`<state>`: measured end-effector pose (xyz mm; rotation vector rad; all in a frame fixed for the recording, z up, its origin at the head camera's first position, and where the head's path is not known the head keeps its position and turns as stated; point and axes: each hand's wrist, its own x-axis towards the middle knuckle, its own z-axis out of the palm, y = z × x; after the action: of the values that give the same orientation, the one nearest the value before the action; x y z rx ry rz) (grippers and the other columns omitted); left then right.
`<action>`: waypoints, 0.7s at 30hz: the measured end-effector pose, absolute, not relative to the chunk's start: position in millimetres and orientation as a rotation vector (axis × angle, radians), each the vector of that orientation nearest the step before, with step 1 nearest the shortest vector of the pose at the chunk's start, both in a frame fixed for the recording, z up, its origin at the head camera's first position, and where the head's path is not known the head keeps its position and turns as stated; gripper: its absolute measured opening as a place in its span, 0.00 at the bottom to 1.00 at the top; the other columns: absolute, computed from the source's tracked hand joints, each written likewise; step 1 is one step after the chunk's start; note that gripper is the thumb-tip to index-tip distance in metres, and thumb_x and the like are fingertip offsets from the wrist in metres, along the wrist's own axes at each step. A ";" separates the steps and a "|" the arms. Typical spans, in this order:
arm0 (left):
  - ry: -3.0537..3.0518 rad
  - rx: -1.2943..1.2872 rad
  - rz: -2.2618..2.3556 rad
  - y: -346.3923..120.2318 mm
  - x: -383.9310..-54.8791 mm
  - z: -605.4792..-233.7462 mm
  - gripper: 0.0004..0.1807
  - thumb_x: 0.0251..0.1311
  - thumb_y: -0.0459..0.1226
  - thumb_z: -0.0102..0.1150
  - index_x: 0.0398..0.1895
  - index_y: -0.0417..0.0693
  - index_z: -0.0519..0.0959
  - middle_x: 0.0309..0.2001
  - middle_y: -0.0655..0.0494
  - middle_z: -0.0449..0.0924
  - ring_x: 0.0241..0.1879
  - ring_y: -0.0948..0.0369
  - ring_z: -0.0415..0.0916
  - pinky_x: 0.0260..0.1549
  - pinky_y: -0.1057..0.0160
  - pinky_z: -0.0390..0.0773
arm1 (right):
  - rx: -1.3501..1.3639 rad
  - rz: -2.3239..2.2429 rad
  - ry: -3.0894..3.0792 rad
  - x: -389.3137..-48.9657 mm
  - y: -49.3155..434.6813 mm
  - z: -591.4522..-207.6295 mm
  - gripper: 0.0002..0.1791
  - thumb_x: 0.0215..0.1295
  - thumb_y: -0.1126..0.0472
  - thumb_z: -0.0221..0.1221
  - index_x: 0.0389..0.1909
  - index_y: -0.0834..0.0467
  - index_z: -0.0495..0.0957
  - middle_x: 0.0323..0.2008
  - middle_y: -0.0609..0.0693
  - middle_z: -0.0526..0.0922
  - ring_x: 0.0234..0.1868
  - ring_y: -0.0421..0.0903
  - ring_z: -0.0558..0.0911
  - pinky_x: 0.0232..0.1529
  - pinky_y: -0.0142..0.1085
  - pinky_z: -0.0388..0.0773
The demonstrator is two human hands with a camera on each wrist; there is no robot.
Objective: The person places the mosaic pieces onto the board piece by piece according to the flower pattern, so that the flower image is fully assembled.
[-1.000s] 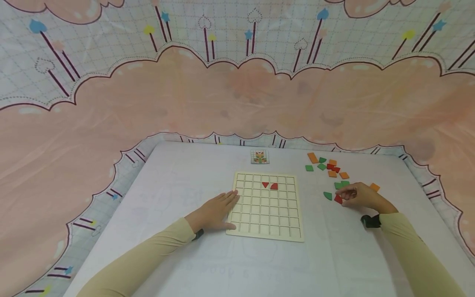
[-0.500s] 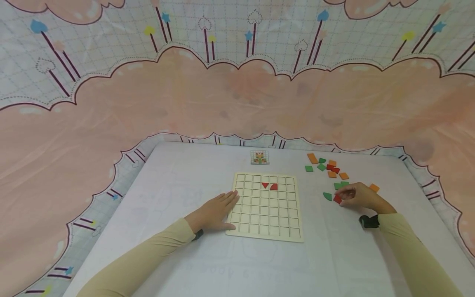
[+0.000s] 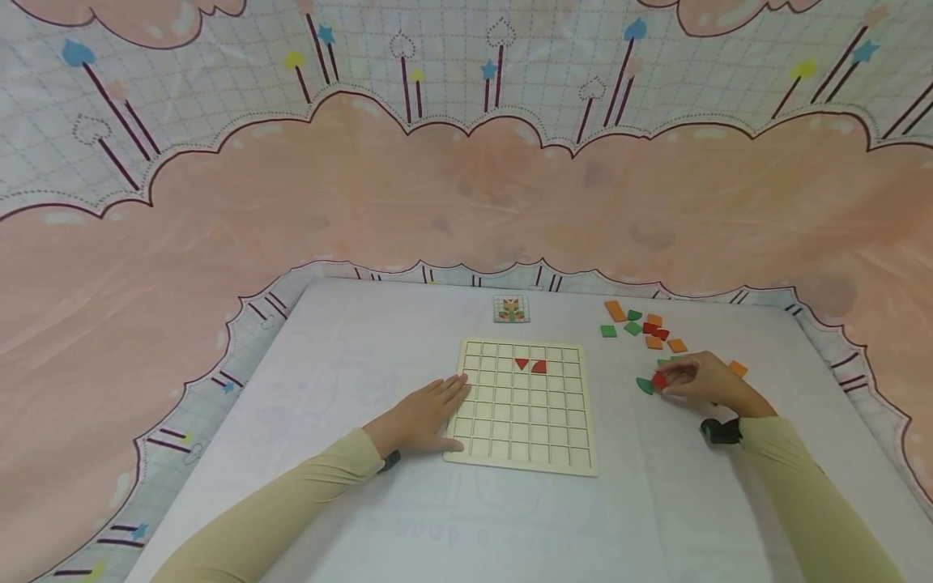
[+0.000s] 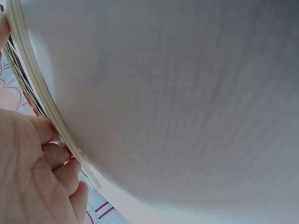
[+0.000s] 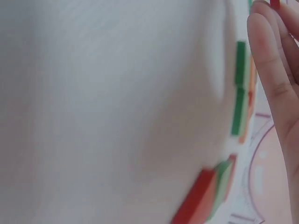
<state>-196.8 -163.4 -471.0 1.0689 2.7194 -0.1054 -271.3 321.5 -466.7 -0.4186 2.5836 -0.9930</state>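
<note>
My left hand (image 3: 426, 414) lies on the left edge of a pale wooden grid board (image 3: 528, 413), fingers stretched onto its surface. The left wrist view shows the fingers (image 4: 63, 172) against the board's edge (image 4: 46, 98). On the board sit a red triangle tile (image 3: 521, 363) and a red rounded tile (image 3: 539, 367). Right of the board, my right hand (image 3: 703, 382) pinches a small red tile (image 3: 659, 380) between thumb and fingertips. Only a sliver of this red tile (image 5: 274, 3) appears in the right wrist view. A green quarter-round tile (image 3: 645, 386) lies just left of the hand.
Behind the right hand are scattered orange tiles (image 3: 615, 311), green tiles (image 3: 632, 328) and red tiles (image 3: 660, 334). Another orange tile (image 3: 739, 369) lies beyond the right wrist. A small picture card (image 3: 511, 308) lies behind the board on the white tabletop (image 3: 350, 340).
My right hand has lifted slightly with the red tile and shifted a little away from me, now covering more of the green tiles. The left hand and the board stay put.
</note>
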 end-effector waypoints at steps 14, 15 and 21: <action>2.725 1.051 -0.116 -164.6 -196.2 -472.4 0.51 0.60 0.65 0.43 0.73 0.38 0.47 0.75 0.45 0.43 0.75 0.53 0.43 0.72 0.57 0.52 | -0.577 -1.074 2.608 -292.5 266.1 -461.5 0.20 0.50 0.61 0.70 0.45 0.65 0.81 0.35 0.55 0.84 0.32 0.37 0.78 0.34 0.24 0.78; 2.725 1.052 -0.116 -164.6 -196.2 -472.4 0.51 0.60 0.65 0.43 0.73 0.38 0.47 0.75 0.45 0.43 0.75 0.53 0.43 0.72 0.57 0.52 | -0.592 -1.085 2.599 -293.8 260.2 -460.9 0.20 0.50 0.61 0.69 0.44 0.65 0.81 0.35 0.55 0.84 0.32 0.38 0.78 0.35 0.24 0.78; 2.723 1.048 -0.104 -163.9 -196.9 -473.4 0.51 0.59 0.65 0.45 0.73 0.38 0.47 0.75 0.45 0.43 0.75 0.53 0.43 0.72 0.56 0.52 | -0.613 -1.063 2.570 -304.3 225.1 -457.5 0.19 0.51 0.60 0.69 0.45 0.61 0.82 0.36 0.52 0.84 0.34 0.41 0.78 0.35 0.25 0.78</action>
<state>-196.9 -163.9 -473.4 1.0481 2.7225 -0.1042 -304.3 225.1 -457.5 -0.6131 2.5697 -1.0627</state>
